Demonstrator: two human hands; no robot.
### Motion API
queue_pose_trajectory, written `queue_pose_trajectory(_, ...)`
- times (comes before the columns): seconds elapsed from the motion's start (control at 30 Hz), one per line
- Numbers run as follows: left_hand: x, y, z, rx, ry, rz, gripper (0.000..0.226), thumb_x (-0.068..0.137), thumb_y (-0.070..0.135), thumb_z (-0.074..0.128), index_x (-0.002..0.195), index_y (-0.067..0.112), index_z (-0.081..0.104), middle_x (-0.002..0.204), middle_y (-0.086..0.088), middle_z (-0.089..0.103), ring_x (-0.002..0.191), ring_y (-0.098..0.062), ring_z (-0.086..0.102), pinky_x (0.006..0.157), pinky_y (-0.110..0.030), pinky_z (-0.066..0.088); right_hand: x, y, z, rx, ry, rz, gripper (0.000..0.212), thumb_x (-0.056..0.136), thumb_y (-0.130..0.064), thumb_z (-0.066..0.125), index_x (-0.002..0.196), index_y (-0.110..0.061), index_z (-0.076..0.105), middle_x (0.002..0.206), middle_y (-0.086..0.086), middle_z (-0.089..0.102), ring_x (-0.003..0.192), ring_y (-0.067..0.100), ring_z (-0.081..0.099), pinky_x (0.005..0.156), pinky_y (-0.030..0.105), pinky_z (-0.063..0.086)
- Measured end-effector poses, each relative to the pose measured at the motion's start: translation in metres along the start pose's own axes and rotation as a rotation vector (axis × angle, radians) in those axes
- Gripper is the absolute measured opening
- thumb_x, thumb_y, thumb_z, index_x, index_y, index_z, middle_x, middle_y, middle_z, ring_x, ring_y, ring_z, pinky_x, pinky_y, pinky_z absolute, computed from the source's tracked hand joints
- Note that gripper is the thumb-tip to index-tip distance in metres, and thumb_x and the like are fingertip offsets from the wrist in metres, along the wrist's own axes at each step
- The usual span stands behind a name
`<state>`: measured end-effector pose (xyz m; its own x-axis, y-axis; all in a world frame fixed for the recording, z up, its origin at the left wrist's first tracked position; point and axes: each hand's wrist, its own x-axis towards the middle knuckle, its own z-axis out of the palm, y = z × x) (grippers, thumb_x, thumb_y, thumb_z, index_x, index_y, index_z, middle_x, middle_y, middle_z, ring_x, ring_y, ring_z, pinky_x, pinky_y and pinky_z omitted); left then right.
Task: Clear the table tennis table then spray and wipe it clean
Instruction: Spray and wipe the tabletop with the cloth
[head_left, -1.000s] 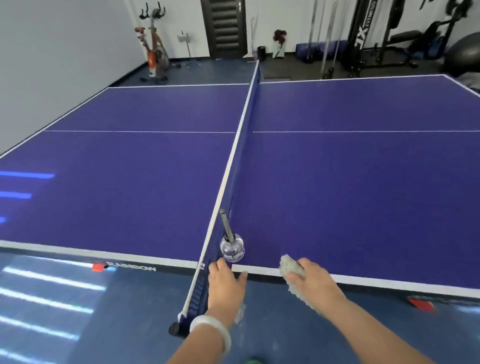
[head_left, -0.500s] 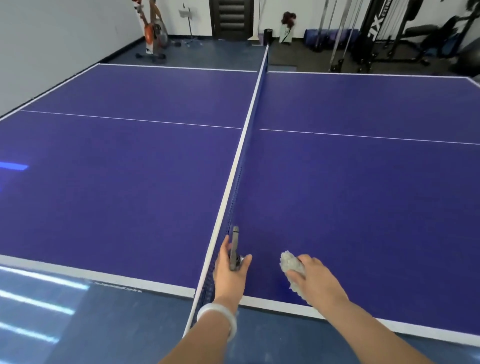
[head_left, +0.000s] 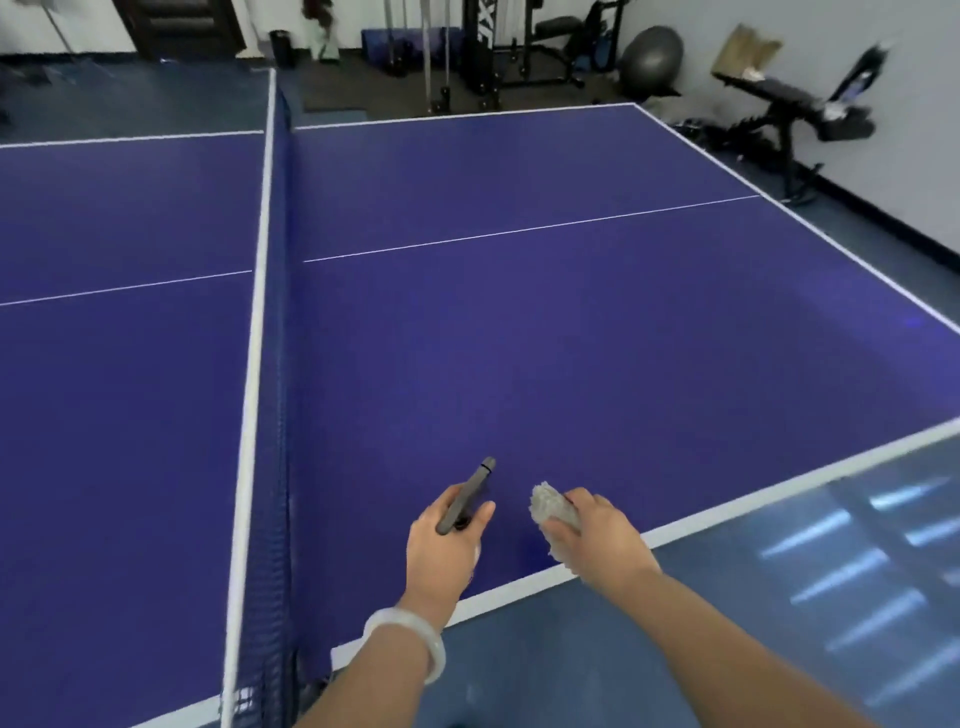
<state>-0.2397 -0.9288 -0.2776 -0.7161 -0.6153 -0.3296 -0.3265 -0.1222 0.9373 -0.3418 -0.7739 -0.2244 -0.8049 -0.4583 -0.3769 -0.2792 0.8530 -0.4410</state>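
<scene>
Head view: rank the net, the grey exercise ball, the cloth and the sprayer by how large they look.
1. net
2. exercise ball, though it is far off
3. sprayer and cloth: look alike, both partly hidden in the hands, so unranked

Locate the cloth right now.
Head view, lower centre: the cloth is bunched in the right hand, over the table's near edge, just right of the left hand holding the spray bottle.

This is a home gym or sports room. A large purple table tennis surface (head_left: 519, 322) with white lines and a dark blue net (head_left: 278, 312) fills it. Behind the surface stand a black weight rack (head_left: 488, 47), a grey exercise ball (head_left: 652, 60) and a black padded bench (head_left: 789, 98) on blue floor.
</scene>
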Motion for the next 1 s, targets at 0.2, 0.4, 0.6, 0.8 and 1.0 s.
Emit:
queue_pose_trajectory(0.2,-0.024,0.012,0.108,0.165,-0.234,0.067,0.014,0.084,0.027,0.075,0.077,0.022,0.065,0.059,-0.001,0.059,0.048,-0.014,0.052,0.045,-0.022,0.042,-0.049,0.106,-0.046,0.109,0.077,0.287,0.032,0.097,-0.041,0.051,0.116,-0.016,0.053,0.114,0.006,0.059,0.102,0.026,0.059,0.084,0.033,0.048)
queue_pose_trajectory(0.4,-0.079,0.021,0.242,0.32,-0.434,0.158,0.022,0.08,0.032,0.078,0.07,0.021,0.063,0.064,0.007,0.065,0.063,-0.01,0.059,0.063,-0.023,0.046,-0.13,0.237,-0.088,0.178,0.196,0.517,0.031,0.098,-0.043,0.05,0.109,-0.014,0.051,0.107,0.009,0.059,0.095,0.027,0.059,0.068,0.029,0.038)
queue_pose_trajectory(0.6,-0.167,0.026,0.391,0.302,-0.72,0.142,0.031,0.08,0.024,0.08,0.069,0.012,0.054,0.044,0.007,0.045,0.037,-0.01,0.037,0.035,-0.015,0.031,-0.229,0.373,-0.122,0.285,0.347,0.718,0.023,0.095,-0.043,0.051,0.094,-0.021,0.046,0.094,0.003,0.059,0.08,0.022,0.054,0.062,0.029,0.037)
queue_pose_trajectory(0.8,-0.251,0.014,0.517,0.362,-0.906,0.196,0.033,0.08,0.02,0.08,0.074,-0.001,0.055,0.047,0.006,0.048,0.038,-0.008,0.043,0.04,-0.013,0.035,-0.325,0.495,-0.152,0.329,0.493,0.886,0.03,0.096,-0.043,0.051,0.108,-0.015,0.052,0.102,0.005,0.059,0.087,0.023,0.055,0.066,0.029,0.037)
queue_pose_trajectory(1.0,-0.311,0.01,0.632,0.468,-1.081,0.18,0.033,0.081,0.025,0.078,0.079,-0.003,0.06,0.057,-0.006,0.057,0.04,-0.009,0.049,0.042,-0.015,0.04,-0.388,0.586,-0.166,0.444,0.583,1.068,0.026,0.096,-0.043,0.048,0.106,-0.019,0.048,0.103,0.003,0.056,0.085,0.02,0.053,0.063,0.03,0.039)
